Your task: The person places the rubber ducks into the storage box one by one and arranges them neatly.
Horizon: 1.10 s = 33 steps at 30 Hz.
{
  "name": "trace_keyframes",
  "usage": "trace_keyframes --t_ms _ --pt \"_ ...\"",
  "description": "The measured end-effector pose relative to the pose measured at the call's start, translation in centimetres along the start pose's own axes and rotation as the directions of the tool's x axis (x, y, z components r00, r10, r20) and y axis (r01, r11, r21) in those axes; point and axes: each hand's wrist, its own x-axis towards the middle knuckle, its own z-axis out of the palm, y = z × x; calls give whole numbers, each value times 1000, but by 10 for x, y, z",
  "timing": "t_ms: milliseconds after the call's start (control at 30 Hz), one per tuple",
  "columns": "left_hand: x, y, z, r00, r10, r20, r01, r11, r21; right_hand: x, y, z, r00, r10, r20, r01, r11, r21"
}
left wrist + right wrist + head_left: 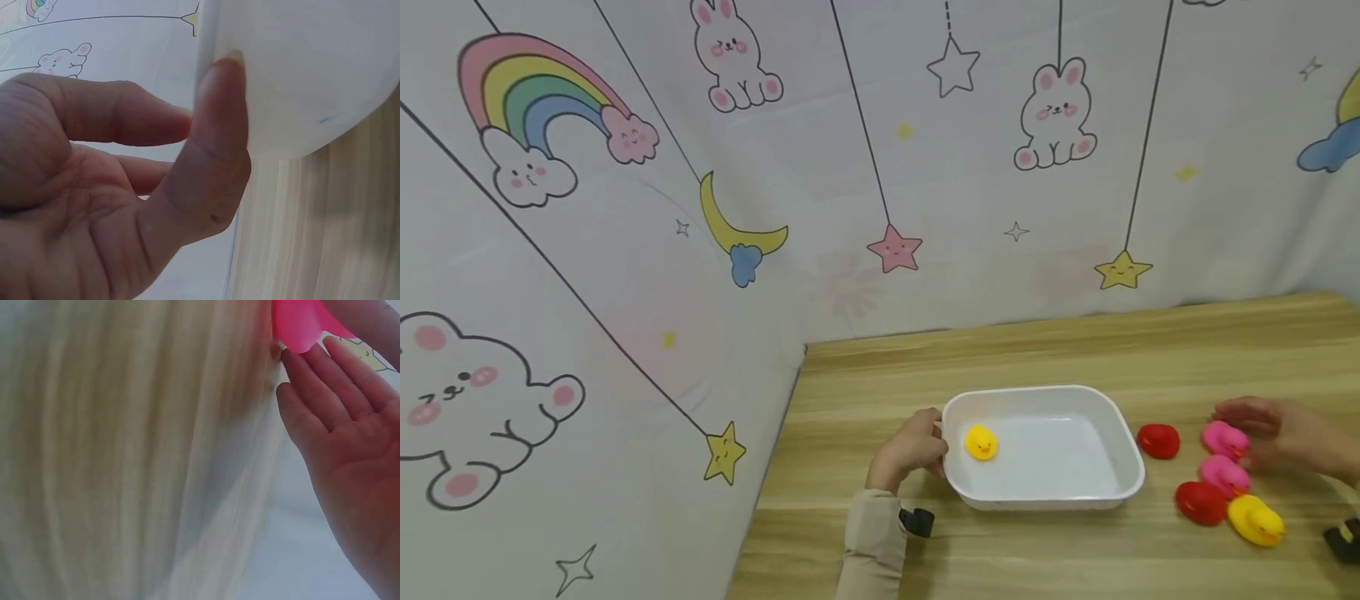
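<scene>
A white tray [1060,450] sits on the table with a yellow rubber duck [981,442] inside, near its left end. My left hand [910,450] holds the tray's left edge, its bent fingers and thumb at the wall [294,81]. Over on the right, my right hand [1292,433] is around the far pink rubber duck [1225,438], fingers nearly straight. That duck's pink body [299,325] shows between thumb and fingers in the right wrist view; whether they touch it firmly is unclear. A second pink duck [1223,476] lies just nearer.
Two red ducks, one beside the tray [1159,441] and one lower [1201,503], lie with another yellow duck [1257,521] right of the tray. The wooden table [865,375] meets a printed cloth [970,275] at its back and left.
</scene>
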Motion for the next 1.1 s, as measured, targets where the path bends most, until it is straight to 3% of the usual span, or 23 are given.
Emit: trace_keyframes --t_ms 100,233,667,733,933,1100 --pt "1 0 1 1000 -2 2 2 1000 -1 -1 -6 4 998 60 -33 -64 986 -152" --pt "0 1 -2 1000 2 -3 -2 1000 0 3 -12 7 995 91 -49 -99 974 -201" --pt "1 -1 0 1000 24 5 -24 1000 -16 5 -6 5 993 -74 -91 53 975 -218" --pt "2 -1 1 999 33 4 -33 999 -25 7 -9 3 994 -46 -96 22 970 -242" --pt "1 -3 1 1000 16 14 -15 999 -38 12 -21 -2 985 138 -105 -165 933 -320" --pt "0 -2 0 1000 2 -4 -2 999 -35 14 -30 -9 968 176 -180 -226 921 -316"
